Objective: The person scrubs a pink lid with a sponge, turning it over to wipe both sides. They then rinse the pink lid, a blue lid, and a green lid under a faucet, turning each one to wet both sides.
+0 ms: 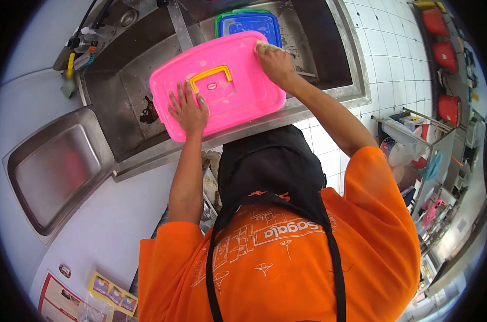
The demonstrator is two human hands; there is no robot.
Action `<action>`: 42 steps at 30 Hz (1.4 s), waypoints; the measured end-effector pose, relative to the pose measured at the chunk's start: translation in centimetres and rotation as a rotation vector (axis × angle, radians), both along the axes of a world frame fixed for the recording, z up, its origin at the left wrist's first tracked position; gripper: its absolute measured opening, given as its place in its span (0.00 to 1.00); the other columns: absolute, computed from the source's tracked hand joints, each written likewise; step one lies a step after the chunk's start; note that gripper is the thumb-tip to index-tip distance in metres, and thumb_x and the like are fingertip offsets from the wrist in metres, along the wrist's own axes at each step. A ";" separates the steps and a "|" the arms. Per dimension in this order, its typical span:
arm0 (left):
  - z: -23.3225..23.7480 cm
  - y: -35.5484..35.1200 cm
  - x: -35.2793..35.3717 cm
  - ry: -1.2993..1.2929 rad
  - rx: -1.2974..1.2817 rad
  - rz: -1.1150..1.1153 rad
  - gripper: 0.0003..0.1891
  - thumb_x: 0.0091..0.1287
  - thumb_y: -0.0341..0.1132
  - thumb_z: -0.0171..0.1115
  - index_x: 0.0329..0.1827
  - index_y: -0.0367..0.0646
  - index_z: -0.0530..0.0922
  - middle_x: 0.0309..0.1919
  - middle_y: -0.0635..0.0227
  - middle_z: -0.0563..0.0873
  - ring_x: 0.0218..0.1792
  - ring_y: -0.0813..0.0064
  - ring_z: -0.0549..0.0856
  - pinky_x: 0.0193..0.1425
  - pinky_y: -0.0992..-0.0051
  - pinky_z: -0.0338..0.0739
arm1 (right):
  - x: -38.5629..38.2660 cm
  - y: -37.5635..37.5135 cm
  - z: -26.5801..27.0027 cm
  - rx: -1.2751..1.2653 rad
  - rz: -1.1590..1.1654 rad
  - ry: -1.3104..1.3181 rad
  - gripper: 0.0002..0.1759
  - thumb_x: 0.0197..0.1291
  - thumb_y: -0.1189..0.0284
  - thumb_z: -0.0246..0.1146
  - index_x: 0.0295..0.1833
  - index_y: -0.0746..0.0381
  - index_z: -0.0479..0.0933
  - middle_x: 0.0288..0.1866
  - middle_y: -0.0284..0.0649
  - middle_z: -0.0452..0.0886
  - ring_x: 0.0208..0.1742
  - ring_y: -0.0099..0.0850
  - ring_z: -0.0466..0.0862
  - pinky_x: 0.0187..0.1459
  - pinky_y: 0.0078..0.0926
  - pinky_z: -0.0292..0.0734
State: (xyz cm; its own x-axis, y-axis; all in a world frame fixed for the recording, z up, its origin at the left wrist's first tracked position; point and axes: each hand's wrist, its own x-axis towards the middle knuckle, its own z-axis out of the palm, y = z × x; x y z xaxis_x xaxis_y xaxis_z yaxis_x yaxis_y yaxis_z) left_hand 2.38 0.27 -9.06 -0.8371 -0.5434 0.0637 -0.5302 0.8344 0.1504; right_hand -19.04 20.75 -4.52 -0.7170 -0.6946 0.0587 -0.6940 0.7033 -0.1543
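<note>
A pink plastic lid [243, 99] with a yellow handle [211, 75] lies across the front rim of the metal sink, whitish smears on its top. My left hand [191, 110] rests flat on its left part, fingers spread, beside the handle. At the lid's upper right corner, my right hand [277, 65] is closed around a pale yellow sponge [260, 46] pressed against the edge. Most of the sponge is hidden under the fingers. Behind the lid, a blue lid [250, 27] with a green one [217, 26] under it sits in the right basin.
The steel sink [361, 91] has two basins with a divider [179, 24]. Dark residue [148, 111] lies in the left basin. A metal basin [55, 172] stands at the left. A yellow-handled brush-like tool [70, 72] hangs at the upper left. Shelving [415, 129] stands at the right.
</note>
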 end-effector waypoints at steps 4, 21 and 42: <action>0.0 0.2 -0.2 0.011 -0.016 0.014 0.32 0.71 0.50 0.46 0.79 0.59 0.57 0.79 0.72 0.56 0.78 0.50 0.52 0.74 0.36 0.47 | 3.1 3.3 -0.7 -0.052 0.065 -0.001 0.08 0.63 0.74 0.52 0.43 0.64 0.74 0.29 0.44 0.83 0.32 0.41 0.87 0.28 0.40 0.81; -0.1 0.5 0.0 0.001 -0.082 -0.040 0.32 0.71 0.49 0.46 0.79 0.60 0.56 0.79 0.71 0.57 0.77 0.51 0.56 0.71 0.37 0.53 | 19.5 -3.7 -2.5 -0.067 0.121 -0.410 0.10 0.56 0.70 0.58 0.42 0.62 0.78 0.36 0.47 0.84 0.42 0.43 0.85 0.38 0.44 0.80; 0.6 -0.5 0.7 -0.021 -0.035 -0.106 0.36 0.68 0.53 0.53 0.80 0.64 0.55 0.79 0.74 0.57 0.77 0.52 0.53 0.72 0.43 0.51 | 15.5 6.5 0.3 -0.065 -0.146 -0.012 0.12 0.56 0.68 0.60 0.46 0.54 0.81 0.52 0.40 0.75 0.60 0.40 0.71 0.52 0.48 0.65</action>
